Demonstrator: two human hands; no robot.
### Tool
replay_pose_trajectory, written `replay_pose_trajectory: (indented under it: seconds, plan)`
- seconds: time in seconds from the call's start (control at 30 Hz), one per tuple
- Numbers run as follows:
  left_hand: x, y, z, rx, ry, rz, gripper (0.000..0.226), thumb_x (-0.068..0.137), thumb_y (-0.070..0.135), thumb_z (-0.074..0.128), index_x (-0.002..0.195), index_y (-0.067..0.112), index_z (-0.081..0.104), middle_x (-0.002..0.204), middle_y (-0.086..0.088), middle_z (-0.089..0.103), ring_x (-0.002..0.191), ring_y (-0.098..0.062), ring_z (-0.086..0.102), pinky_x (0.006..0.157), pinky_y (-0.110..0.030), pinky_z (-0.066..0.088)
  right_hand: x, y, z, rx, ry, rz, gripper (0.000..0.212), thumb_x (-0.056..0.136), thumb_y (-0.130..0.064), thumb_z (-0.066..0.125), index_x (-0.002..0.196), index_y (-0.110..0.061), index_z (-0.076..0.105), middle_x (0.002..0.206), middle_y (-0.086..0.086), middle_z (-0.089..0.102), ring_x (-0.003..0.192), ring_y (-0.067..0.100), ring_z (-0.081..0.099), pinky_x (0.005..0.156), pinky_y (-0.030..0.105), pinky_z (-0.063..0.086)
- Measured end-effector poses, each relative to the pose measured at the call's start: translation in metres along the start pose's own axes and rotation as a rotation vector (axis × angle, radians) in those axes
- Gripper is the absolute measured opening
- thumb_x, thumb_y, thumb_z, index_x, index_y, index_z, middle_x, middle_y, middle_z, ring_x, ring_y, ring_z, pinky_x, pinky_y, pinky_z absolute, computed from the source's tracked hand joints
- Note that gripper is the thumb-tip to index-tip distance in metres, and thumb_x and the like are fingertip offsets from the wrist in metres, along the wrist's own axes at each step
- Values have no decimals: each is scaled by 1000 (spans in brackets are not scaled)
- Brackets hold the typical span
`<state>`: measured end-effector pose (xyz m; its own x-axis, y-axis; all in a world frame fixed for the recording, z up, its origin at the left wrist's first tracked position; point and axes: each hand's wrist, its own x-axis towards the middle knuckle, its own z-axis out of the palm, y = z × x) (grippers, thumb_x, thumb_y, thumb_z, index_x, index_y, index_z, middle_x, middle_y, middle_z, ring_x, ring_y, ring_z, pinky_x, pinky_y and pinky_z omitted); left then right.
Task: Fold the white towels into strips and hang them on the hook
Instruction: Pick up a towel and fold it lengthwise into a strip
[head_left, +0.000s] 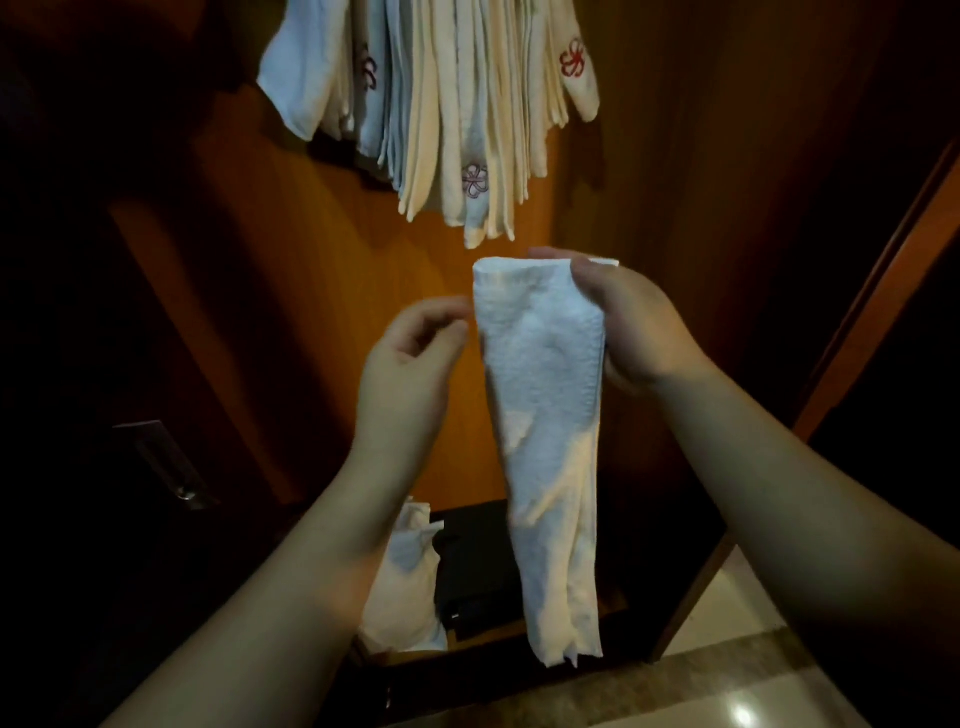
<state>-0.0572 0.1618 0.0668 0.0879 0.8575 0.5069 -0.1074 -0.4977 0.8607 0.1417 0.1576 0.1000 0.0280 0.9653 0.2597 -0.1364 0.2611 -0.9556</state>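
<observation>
The right hand (631, 332) pinches the top of a folded white towel strip (545, 431), which dangles below the hung towels (447, 104). The left hand (415, 353) is open, just beside it. Folding looks done; next, lift it onto the unseen hook.

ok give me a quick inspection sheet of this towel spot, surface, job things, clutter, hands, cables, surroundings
surface: dark low shelf at the bottom of the wooden alcove.
job's things: one folded white towel strip held up and hanging down; bunch of hung towels above it, some with red flower embroidery; the hook itself is out of view; loose white towels piled at the shelf's left end.
clutter: nothing seen.
grippers: right hand grips the strip's top right edge; left hand is open beside the strip's left edge, fingertips close to it, contact unclear.
cables: nothing seen.
surroundings: wooden panel wall, metal door latch at left, pale tiled floor lower right; dim lighting.
</observation>
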Motion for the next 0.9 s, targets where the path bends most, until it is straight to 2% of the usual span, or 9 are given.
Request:
replay_pose_trajectory:
  seconds: [0.07, 0.17, 0.23, 0.3, 0.4, 0.53, 0.67, 0.8, 0.9]
  plan:
    - [15, 1, -1, -24, -1, -43, 28, 83, 34, 70, 111, 32, 64, 105, 21, 69, 99, 2, 64, 79, -15, 50, 9, -17, -4, 77, -59, -9, 36, 96, -28, 47, 105, -22, 81, 106, 7, 77, 101, 21, 73, 81, 30, 58]
    - [35, 10, 6, -191, -285, -285, 75, 64, 56, 83, 125, 23, 55, 104, 10, 69, 91, -7, 66, 71, -25, 48, 17, -41, -3, 157, -166, -26, 35, 92, -27, 50, 105, -15, 80, 105, 10, 76, 99, 23, 72, 81, 32, 59]
    - [43, 16, 11, -221, -452, -390, 94, 55, 64, 87, 132, 20, 57, 120, 2, 70, 105, -19, 68, 80, -30, 54, 19, -55, -1, 192, -233, -32, 36, 91, -27, 49, 107, -13, 78, 114, 15, 73, 106, 28, 70, 88, 37, 59]
    - [47, 18, 15, -287, -546, -416, 77, 59, 53, 90, 125, 20, 68, 127, -3, 70, 115, -22, 67, 89, -32, 56, 22, -67, 0, 189, -252, -47, 38, 89, -26, 51, 114, -8, 72, 125, 19, 67, 115, 31, 66, 93, 39, 57]
    - [47, 23, 23, -340, -524, -448, 35, 79, 27, 77, 113, 16, 74, 120, -7, 73, 109, -23, 70, 85, -32, 58, 27, -78, -3, 197, -283, -68, 44, 93, -28, 44, 124, -4, 64, 131, 19, 64, 120, 32, 63, 95, 39, 55]
    - [45, 31, 35, -318, -417, -405, 27, 92, 22, 66, 114, 8, 69, 113, -12, 75, 103, -28, 72, 91, -40, 59, 34, -75, -15, 204, -274, -18, 60, 105, -49, 29, 140, -8, 56, 141, 17, 59, 131, 32, 57, 100, 42, 53]
    - [50, 44, 41, -347, -312, -379, 29, 94, 21, 66, 119, 6, 66, 109, -13, 75, 100, -29, 73, 86, -41, 61, 30, -45, -29, 244, -294, 87, 88, 90, -80, 23, 150, -19, 44, 145, 13, 58, 134, 32, 55, 107, 48, 48]
    - [68, 58, 46, -420, -167, -401, 22, 98, 17, 61, 117, 6, 65, 100, -12, 77, 92, -26, 75, 72, -36, 61, 11, 7, -23, 217, -296, 250, 120, 49, -85, 76, 144, -15, 51, 141, 12, 61, 132, 26, 57, 112, 43, 42]
    - [84, 68, 42, -435, -54, -463, 14, 97, 16, 64, 107, 8, 66, 94, -12, 78, 85, -27, 76, 66, -41, 62, 0, 38, -15, 177, -279, 333, 121, 25, -68, 95, 128, -13, 61, 120, 6, 73, 111, 18, 69, 96, 34, 53]
